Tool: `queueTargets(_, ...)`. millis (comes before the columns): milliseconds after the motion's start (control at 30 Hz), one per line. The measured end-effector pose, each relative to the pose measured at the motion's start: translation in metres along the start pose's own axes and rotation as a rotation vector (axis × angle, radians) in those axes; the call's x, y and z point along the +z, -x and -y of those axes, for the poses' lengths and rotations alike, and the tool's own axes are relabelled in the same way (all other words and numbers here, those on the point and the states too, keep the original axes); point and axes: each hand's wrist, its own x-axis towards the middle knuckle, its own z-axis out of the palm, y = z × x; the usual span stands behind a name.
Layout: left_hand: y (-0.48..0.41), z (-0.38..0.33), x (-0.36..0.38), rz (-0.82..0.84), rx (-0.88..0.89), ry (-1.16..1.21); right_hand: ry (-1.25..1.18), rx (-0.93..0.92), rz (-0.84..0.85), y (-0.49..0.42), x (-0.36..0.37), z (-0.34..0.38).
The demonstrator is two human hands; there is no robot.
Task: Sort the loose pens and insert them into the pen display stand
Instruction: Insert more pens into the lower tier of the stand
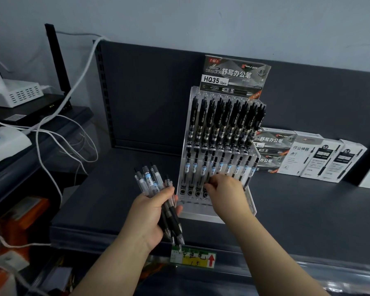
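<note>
My right fingers are curled and pinched together at the lower row of the clear pen display stand, their tips touching the barrel of a pen there; I cannot tell whether they actually grip it. The right hand covers the middle of that row, its forearm running back toward me across the stand's front tray.

My left fingers are wrapped tight around a bundle of loose pens, clear barrels with pale blue labels fanning up and away, black grips pointing down past the palm. The left hand holds them just left of the stand, near its front corner.

The stand itself sits upright on the dark shelf. Its upper tier is packed with black pens; the lower tier holds clear pens with blue labels. A printed header card marked HQ35 rises behind the top. Right of the stand lie boxes of pens. Below the stand, on the shelf edge, is a yellow price tag. Far left of the stand, white cables trail over another shelf.
</note>
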Motion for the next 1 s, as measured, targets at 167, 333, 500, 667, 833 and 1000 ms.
queueTargets(167,0.000,-0.002,0.000,0.027,-0.006,0.016,-0.298,0.029,-0.084,0.022,-0.012,0.010)
queueTargets(333,0.004,-0.002,0.006,0.109,-0.001,-0.005,-0.641,-0.016,0.407,0.043,-0.007,0.026)
queueTargets(500,0.005,-0.001,0.008,0.161,-0.006,-0.007,-0.934,0.065,0.544,0.044,-0.005,0.020)
queueTargets(667,0.004,-0.002,0.010,0.142,0.021,-0.019,-1.005,0.115,0.440,0.040,-0.012,0.015)
queueTargets(833,0.002,-0.003,0.008,0.041,-0.008,-0.023,-0.839,0.121,0.229,0.035,-0.020,0.005)
queueTargets(1000,0.003,0.000,0.009,0.030,-0.029,-0.025,-0.678,0.070,-0.100,0.029,-0.024,-0.002)
